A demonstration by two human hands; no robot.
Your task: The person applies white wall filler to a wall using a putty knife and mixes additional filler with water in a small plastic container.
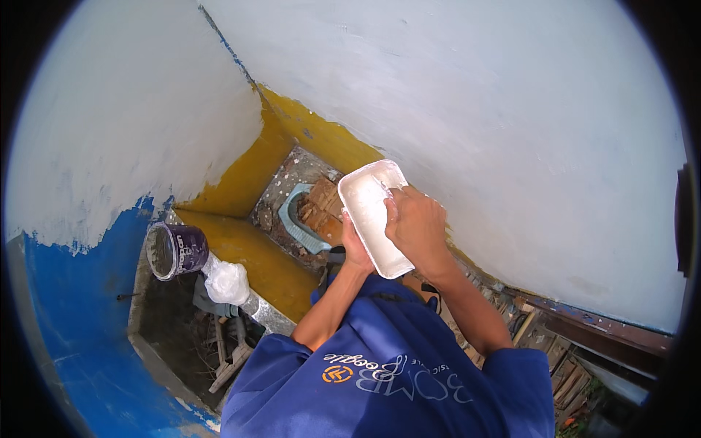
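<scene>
When I look down in the head view, the white tray [369, 237] is in front of me, with my left hand [356, 247] on one side and my right hand [422, 228] on the other. It is long, with round corners, and its long way runs on a slant, from the top left down to the bottom right. White stuff [371, 208] covers its inside. My left fingers grip the long left edge and hold the tray up. My right hand is nearer to the middle of the tray. It comes in over the right edge, so most of the tray is to the left of my right fingers. Those fingers are curled in tight. A pale bit [380, 184] shows by their tips, but I cannot tell if I am grasping it.

Off to my left, well apart from the tray, a purple bucket [191, 248] sits on the low wall [274, 315], near a round white lump [228, 283]. Past the tray, down on the floor, is a pale blue toilet bowl [312, 243] with brown broken pieces [320, 196] by it. The big wall [526, 124] on my right is white.
</scene>
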